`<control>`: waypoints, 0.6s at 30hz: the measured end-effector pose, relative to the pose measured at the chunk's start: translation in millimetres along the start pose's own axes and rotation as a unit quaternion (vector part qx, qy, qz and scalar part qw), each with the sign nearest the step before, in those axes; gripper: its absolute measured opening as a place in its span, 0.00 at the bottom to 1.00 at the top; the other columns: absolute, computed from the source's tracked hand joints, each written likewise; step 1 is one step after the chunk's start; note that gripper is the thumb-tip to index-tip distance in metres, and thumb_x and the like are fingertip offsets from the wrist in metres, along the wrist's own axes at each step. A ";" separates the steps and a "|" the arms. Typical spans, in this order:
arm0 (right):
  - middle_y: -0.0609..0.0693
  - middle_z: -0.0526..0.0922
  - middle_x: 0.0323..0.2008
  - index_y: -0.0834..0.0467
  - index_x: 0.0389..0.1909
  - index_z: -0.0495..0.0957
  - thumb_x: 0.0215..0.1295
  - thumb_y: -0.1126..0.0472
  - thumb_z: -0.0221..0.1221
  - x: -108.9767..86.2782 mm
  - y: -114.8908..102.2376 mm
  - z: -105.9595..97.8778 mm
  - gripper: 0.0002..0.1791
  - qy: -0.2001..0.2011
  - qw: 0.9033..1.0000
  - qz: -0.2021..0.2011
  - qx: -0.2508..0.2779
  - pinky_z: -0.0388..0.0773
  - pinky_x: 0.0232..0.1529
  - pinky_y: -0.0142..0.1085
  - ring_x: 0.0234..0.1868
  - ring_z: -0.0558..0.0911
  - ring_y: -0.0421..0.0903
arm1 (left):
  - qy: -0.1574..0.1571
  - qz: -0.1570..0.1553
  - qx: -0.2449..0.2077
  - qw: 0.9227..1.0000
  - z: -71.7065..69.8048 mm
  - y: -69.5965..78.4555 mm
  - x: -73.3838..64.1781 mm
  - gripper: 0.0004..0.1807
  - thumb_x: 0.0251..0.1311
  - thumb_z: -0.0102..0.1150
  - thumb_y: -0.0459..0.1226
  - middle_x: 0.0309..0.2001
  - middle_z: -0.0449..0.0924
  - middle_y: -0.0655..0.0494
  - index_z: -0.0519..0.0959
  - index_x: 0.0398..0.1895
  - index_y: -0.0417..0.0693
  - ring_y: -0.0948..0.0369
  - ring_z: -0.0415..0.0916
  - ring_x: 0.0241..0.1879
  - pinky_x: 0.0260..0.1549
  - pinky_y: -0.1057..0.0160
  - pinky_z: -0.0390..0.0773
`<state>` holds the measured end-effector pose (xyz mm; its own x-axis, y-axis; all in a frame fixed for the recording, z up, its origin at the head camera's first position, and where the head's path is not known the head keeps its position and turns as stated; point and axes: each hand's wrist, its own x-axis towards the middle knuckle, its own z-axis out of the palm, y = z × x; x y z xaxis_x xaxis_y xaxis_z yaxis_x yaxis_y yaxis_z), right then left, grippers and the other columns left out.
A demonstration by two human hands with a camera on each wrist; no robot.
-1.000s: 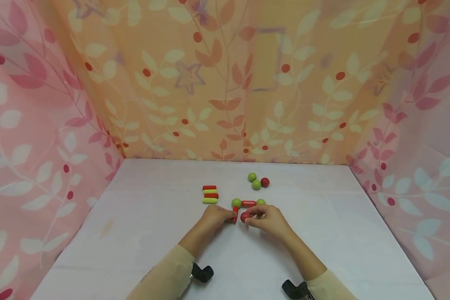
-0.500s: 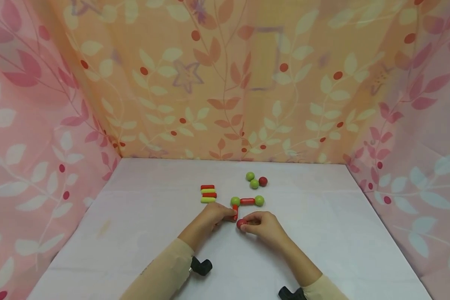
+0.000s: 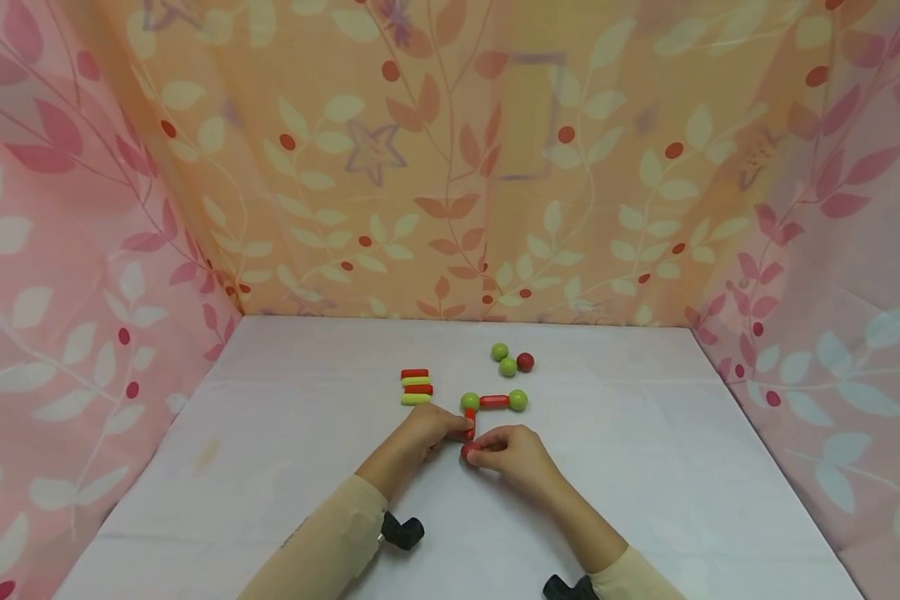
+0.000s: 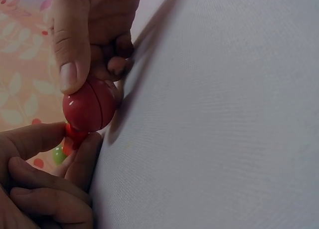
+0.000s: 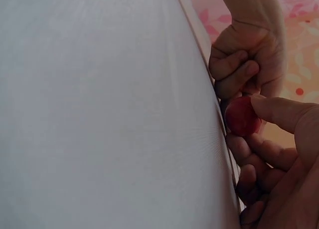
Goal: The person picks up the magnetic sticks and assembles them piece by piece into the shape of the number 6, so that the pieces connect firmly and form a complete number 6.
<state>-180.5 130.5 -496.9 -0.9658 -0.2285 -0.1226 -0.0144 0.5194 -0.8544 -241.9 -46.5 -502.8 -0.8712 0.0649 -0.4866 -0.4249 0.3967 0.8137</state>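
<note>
Between thumb and fingers, my right hand (image 3: 521, 458) holds a red ball (image 4: 89, 105), which has a seam line round it. My left hand (image 3: 429, 427) pinches a short red rod (image 3: 470, 423) that runs toward me from a green ball (image 3: 470, 402). From that ball a second red rod (image 3: 494, 402) reaches right to another green ball (image 3: 518, 400). The red ball is at the near end of the pinched rod; in the left wrist view they appear to touch. In the right wrist view the red ball (image 5: 242, 116) covers the rod.
Left of the joined pieces lies a stack of red and yellow-green rods (image 3: 416, 388). Farther back, two green balls (image 3: 507, 367) and a red ball (image 3: 525, 362) sit together. A white cloth (image 3: 307, 367) covers the table, with patterned curtains (image 3: 450, 167) behind and at both sides.
My right hand has carried the red ball toward me and left, from beside the pinched rod to its near end. The left hand keeps its grip on the rod.
</note>
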 end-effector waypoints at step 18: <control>0.41 0.83 0.30 0.47 0.28 0.84 0.47 0.41 0.66 10.2 -5.2 1.5 0.15 0.010 0.997 0.071 0.018 0.66 0.26 0.36 0.31 0.71 0.44 | 0.012 -0.014 0.000 1.000 1.1 1.3 -1.1 0.17 0.36 0.73 0.49 0.16 0.70 0.58 0.83 0.22 0.46 0.61 0.50 0.10 0.10 0.65 0.51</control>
<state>-189.9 124.3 -494.4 -0.9626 -0.1383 -0.2330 0.1310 0.5153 -0.8470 -241.2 -45.0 -501.5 -0.8647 0.0323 -0.5012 -0.4486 0.3989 0.7998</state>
